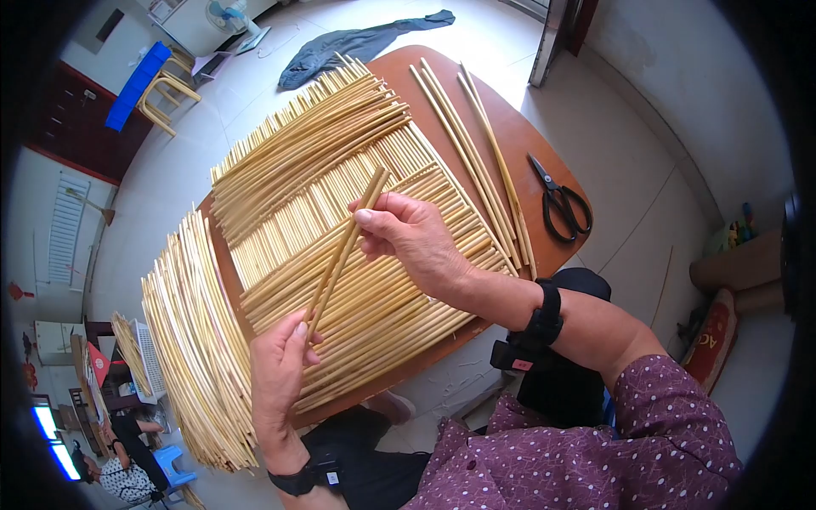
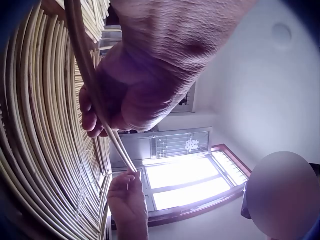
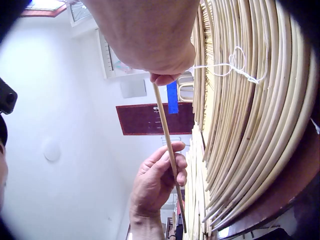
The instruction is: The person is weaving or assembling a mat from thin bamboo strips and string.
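Observation:
Two thin straw-coloured sticks (image 1: 340,253) are held side by side above the table. My right hand (image 1: 418,244) pinches their upper end between thumb and fingers. Lower down, my left hand (image 1: 279,365) holds them between thumb and fingertips; the left wrist view shows both sticks (image 2: 90,75) passing through the left hand (image 2: 145,75). Below the hands lies a layer of many parallel sticks (image 1: 382,340), with a bundle of sticks (image 1: 297,153) across its far part. White string (image 3: 232,66) lies on the sticks in the right wrist view.
Black scissors (image 1: 561,204) lie at the right of the brown table (image 1: 531,161), beside several loose long sticks (image 1: 476,161). A large pile of sticks (image 1: 195,340) stands left of the table. Dark cloth (image 1: 348,51) lies on the floor beyond. A person (image 1: 123,467) sits at the lower left.

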